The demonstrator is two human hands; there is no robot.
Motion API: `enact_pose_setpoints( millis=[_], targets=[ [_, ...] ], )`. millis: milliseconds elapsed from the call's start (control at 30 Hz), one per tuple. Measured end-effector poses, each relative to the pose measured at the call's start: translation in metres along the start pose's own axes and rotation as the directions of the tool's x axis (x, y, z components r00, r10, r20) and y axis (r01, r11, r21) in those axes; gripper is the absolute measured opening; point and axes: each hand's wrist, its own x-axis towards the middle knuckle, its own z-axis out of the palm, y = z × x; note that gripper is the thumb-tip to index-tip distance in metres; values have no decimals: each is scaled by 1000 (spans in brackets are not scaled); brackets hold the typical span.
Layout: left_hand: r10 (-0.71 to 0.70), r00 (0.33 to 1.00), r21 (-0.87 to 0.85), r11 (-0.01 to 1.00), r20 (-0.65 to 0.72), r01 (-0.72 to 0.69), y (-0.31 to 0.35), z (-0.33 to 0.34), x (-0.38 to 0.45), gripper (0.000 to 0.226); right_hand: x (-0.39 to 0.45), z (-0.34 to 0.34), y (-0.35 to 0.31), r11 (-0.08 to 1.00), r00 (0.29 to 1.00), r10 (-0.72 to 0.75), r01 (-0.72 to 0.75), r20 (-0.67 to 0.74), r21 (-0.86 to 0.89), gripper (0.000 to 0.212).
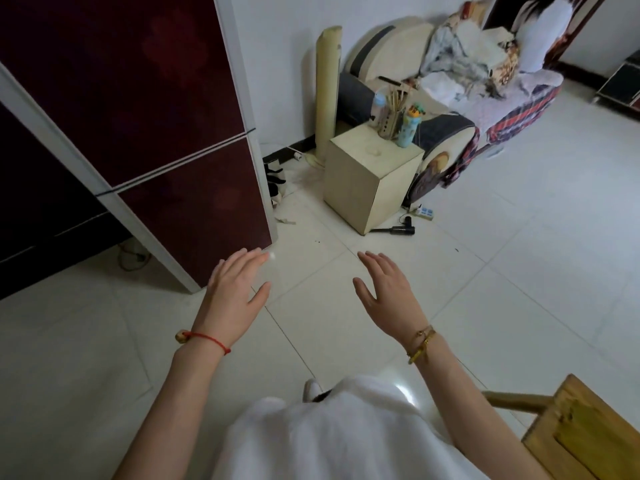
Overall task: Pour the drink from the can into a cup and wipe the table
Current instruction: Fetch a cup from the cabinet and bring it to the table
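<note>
Nothing of the task shows as done, by my reading: no can, cup or cloth appears anywhere in view, so where the can is cannot be told, and pouring and wiping both seem still ahead.

The floor [519, 271] is the largest thing, pale glossy tile with thin dark grout lines, catching a bright glare near the person's white garment. The fridge [156, 133] is the landmark: a tall box with deep red glassy doors, grey-white edges and a dark seam between upper and lower doors. Right of the fridge and farther off stands a sofa [450, 98], rounded, cream and dark, heaped with crumpled cloth and a plaid cover. Between fridge and sofa sits a small cabinet [367, 181], a plain cream cube, matte, with a blue bottle [407, 128] and a holder of sticks on top. Behind it a pale cylinder leans against the wall. Far right of the fridge, at the frame's lower corner, is a wooden stool [585, 431], yellowish, grainy, flat-topped.

Just right of the fridge's lower corner hover the left hand [235, 289] and, farther right, the right hand [388, 292]; each grip is spread flat, palms down, holding nothing. A red string circles the left wrist, gold bangles the right.
</note>
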Motion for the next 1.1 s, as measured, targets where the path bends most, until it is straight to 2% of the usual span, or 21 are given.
enact_pose_setpoints(
  millis=[333, 533, 833, 1100],
  targets=[
    [-1, 998, -20, 1000, 57, 2, -24, 13, 164, 49, 146, 7, 28, 997, 996, 77, -78, 49, 14, 53],
    [87, 994, -27, 996, 58, -86, -51, 26, 283, 47, 248, 16, 51, 987, 987, 158, -159, 33, 22, 51],
    [262, 954, -66, 965, 145, -255, -61, 18, 503, 48, 429, -13, 60, 965, 957, 259, -251, -133, 76, 49],
    [361, 899, -96, 933, 248, -348, -46, 39, 629, 47, 506, -17, 88, 910, 901, 409, -393, -144, 130, 49]
  ],
)
